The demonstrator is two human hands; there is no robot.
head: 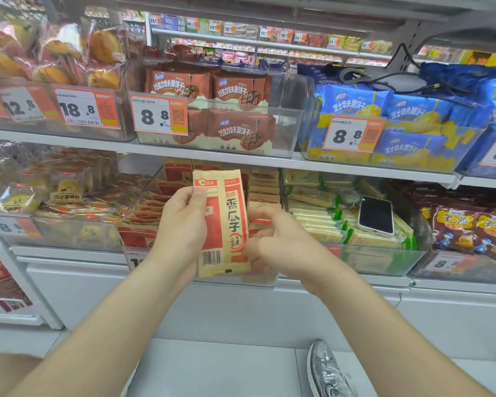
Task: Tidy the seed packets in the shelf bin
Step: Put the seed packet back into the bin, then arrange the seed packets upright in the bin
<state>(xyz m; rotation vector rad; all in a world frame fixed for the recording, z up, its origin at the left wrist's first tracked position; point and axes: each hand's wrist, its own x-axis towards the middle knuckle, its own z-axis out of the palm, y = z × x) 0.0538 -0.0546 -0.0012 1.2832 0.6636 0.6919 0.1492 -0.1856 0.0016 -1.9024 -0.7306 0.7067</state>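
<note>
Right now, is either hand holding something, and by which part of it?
The left hand holds one seed packet upright by its left edge, thumb near the top. The blurred right hand is at its right edge; its grip cannot be told.

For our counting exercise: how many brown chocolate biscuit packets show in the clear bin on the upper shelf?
3: upper left packet, upper right packet, and lower front packet, all in the clear bin. More may be hidden behind the price tag.

I see open space in front of the shelf bin (143,202), below the upper shelf edge (212,159). My left hand (181,224) holds a seed packet (222,224) upright across the bin's mouth, blocking it. My right hand (272,239) is just beside it. A phone (375,214) lies on the neighbouring packets.
</note>
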